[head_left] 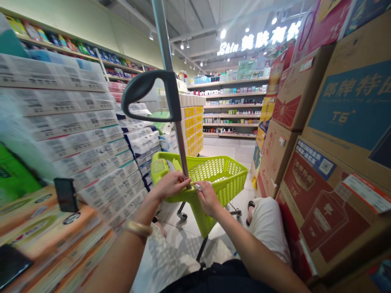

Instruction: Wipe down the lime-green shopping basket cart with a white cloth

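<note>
In front of me stands a lime-green wheeled shopping basket [195, 203] with lattice sides. A grey metal pole [182, 152] rises from its near end and carries a dark grey loop handle [149, 118]. My left hand [172, 184] is closed at the foot of the pole, its fingers bent against the metal and the green rim. Just right of the pole, my right hand [209, 199] is closed on a small white piece [200, 186] that looks like a wipe, pressed at the basket's rim. Most of the white piece is hidden by the fingers.
White paper packs [82, 122] are stacked high on the left. Orange packs [61, 240] bear a dark phone-like object [66, 194]. Cardboard boxes [345, 101] tower close on the right. Stocked shelves [233, 103] stand behind, across a tiled floor [227, 145].
</note>
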The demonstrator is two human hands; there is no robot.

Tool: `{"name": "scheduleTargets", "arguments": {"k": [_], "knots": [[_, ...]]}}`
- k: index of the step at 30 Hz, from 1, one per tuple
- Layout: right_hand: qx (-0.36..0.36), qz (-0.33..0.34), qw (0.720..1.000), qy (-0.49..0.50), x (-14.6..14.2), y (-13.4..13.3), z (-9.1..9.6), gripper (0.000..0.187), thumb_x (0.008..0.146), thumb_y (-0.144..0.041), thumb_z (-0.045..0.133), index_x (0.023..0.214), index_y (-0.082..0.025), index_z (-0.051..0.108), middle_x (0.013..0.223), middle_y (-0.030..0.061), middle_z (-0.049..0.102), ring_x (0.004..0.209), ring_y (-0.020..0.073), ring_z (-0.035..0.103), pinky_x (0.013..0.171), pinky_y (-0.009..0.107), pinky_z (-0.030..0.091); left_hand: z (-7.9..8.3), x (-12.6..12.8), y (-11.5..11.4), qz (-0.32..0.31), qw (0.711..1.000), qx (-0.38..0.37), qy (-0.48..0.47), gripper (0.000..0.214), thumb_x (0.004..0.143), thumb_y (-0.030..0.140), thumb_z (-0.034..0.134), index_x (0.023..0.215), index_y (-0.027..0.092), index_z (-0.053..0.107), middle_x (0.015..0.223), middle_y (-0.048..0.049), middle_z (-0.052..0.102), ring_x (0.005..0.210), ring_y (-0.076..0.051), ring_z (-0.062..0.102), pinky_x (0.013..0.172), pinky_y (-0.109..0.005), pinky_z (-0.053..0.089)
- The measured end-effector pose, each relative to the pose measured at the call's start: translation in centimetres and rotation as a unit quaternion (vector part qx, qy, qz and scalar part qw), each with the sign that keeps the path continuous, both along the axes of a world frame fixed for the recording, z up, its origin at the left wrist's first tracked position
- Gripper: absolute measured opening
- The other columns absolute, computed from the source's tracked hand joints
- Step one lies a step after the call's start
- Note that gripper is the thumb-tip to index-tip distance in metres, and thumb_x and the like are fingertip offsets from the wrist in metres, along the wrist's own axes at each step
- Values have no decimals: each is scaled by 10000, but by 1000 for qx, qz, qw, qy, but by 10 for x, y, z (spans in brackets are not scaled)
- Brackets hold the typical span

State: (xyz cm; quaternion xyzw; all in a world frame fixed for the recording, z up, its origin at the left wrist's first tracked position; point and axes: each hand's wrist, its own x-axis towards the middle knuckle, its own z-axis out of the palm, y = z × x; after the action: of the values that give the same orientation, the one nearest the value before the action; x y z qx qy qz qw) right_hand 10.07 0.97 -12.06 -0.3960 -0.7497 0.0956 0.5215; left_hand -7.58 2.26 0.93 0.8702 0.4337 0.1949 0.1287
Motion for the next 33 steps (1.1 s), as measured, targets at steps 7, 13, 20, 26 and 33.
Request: {"name": "scheduleTargets", "arguments": {"k": [7, 13, 20, 26, 33], "knots": [[-31, -88, 996, 4, 47, 14, -27, 267, 983, -261, 373, 1073, -209, 620, 1037, 94, 650, 1002, 235, 560, 953, 418, 433, 5, -21, -7, 0, 997, 39, -59, 481, 912, 524, 383, 774, 179, 688, 732, -31, 707, 703, -179, 637, 652, -254, 463], [-12, -36, 999, -13, 3, -12, -4, 291, 943, -201, 426, 1179, -220, 595, 1126, 91, 629, 1058, 225, 549, 959, 391, 452, 2, -25, -12, -8, 995, 82, -49, 453, 920, 504, 389, 823, 193, 704, 797, -48, 727, 770, -195, 659, 707, -265, 487], [5, 10, 998, -62, -2, -15, 10, 297, 952, -207, 432, 1209, -204, 582, 1154, 84, 640, 1061, 217, 562, 981, 387, 442, -3, -30, -12, -7, 991, 131, -28, 459, 932, 469, 341, 786, 199, 682, 745, -36, 710, 718, -184, 645, 663, -258, 473], [-35, -103, 992, -61, 41, 5, -18, 280, 930, -170, 424, 1139, -177, 610, 1121, 111, 646, 1053, 249, 547, 988, 437, 427, 1, -32, -13, 11, 977, 210, 25, 338, 900, 419, 407, 743, 212, 623, 689, -17, 672, 668, -176, 618, 675, -281, 460], [-8, -52, 997, -51, -11, -7, 6, 268, 935, -184, 463, 1167, -216, 594, 1101, 72, 647, 1025, 215, 556, 974, 388, 428, -27, -9, -33, 56, 856, 508, -80, 90, 828, 207, 531, 912, 205, 501, 765, -23, 585, 700, -180, 565, 655, -292, 460]]}}
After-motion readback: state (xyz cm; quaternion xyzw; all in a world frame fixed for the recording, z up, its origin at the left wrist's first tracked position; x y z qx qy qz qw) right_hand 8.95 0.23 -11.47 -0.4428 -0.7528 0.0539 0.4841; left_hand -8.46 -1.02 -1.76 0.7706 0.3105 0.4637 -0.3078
